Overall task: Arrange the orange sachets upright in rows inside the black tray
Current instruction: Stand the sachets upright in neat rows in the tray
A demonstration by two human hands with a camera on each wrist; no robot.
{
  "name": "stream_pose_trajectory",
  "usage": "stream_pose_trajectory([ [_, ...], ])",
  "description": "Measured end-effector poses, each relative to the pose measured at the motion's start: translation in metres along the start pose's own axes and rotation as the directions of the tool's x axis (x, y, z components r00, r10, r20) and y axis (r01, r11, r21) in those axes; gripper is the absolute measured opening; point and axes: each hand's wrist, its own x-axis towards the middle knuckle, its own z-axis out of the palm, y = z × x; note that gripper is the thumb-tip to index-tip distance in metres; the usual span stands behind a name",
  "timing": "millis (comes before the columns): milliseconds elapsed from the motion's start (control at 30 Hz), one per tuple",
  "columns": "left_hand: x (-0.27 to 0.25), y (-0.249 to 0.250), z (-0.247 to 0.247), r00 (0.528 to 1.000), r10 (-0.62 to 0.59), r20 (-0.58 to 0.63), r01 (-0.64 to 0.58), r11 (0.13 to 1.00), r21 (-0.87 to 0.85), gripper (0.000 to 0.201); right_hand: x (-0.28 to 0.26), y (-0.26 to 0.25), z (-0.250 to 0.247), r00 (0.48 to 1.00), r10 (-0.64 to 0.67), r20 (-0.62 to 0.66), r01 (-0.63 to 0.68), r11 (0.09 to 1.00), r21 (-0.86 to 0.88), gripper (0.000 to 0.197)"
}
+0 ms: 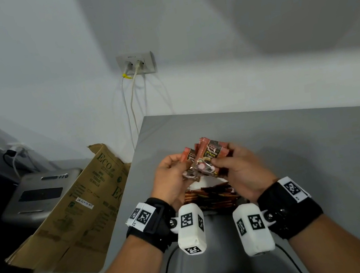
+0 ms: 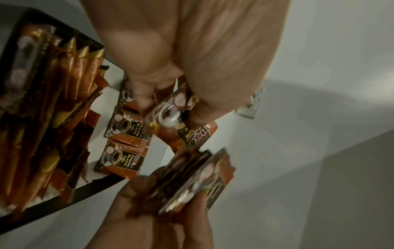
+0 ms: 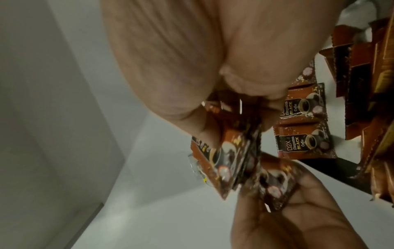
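While both hands hover above the black tray [image 2: 64,200], a fanned bunch of orange sachets [image 1: 204,160] sits between them, raised over the grey table [image 1: 304,140]. The left hand [image 1: 171,180] pinches one end of the bunch, and the right hand [image 1: 240,169] has its fingers curled round the other. Both wrists are lifted with the backs of the hands toward the head camera. Packed sachets [image 2: 64,94] stand in rows in the tray, with loose sachets [image 3: 307,143] lying flat beside them. The forearms hide most of the tray from above, and the held bunch is blurred in both wrist views.
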Motion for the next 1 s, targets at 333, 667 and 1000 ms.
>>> stream_pose_trajectory([
  [333,-0.013,0.008,0.016,0.94,-0.154,0.304,0.192,0.976,-0.099,0.022,-0.006,0.003,0.015,0.968,-0.19,0.162,0.25,0.762,-0.597,0.032],
  [667,-0.012,0.007,0.01,0.913,-0.194,0.359,0.264,0.951,-0.159,0.043,-0.003,-0.015,0.012,0.88,-0.158,0.449,0.474,0.207,-0.856,0.105],
  [1000,-0.016,0.005,0.007,0.933,-0.132,0.335,0.165,0.984,-0.071,0.031,0.006,0.001,0.015,0.809,-0.163,0.565,0.585,0.117,-0.803,0.087],
])
